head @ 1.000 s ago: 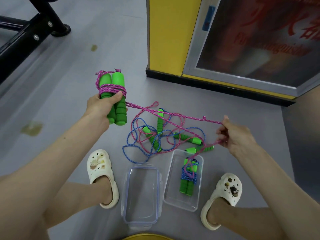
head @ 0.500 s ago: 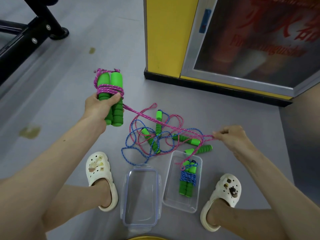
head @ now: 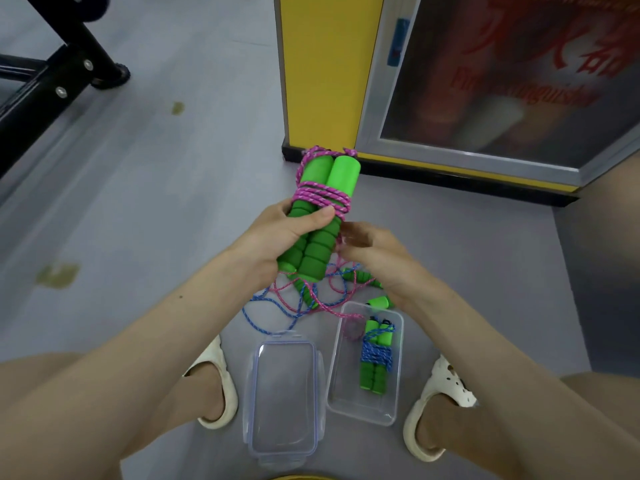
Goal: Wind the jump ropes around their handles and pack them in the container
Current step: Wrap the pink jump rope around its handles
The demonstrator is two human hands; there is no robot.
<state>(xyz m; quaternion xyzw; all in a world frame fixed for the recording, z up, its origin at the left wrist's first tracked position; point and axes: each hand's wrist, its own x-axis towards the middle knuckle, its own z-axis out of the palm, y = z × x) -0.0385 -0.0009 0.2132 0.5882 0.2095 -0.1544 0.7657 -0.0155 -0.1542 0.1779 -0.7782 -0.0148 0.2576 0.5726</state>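
Observation:
My left hand (head: 280, 233) grips a pair of green foam handles (head: 320, 220) held side by side, tilted up to the right, with pink rope (head: 323, 195) wound several times round their upper half. Just to their right, my right hand (head: 374, 252) pinches the loose pink rope close to the handles. Below them on the floor lies a tangle of pink and blue ropes (head: 291, 303) with more green handles, partly hidden by my arms. A clear container (head: 394, 407) on the floor holds one wound bundle (head: 375, 355) tied in blue rope.
The container's clear lid (head: 284, 393) lies on the floor to its left, between my two white clogs (head: 216, 365). A yellow cabinet with a glass door (head: 450, 98) stands ahead. A black metal frame (head: 52, 81) crosses the upper left.
My right hand has come in from the far right with the pink rope, right up to the handles. My left hand has brought the handles toward the middle.

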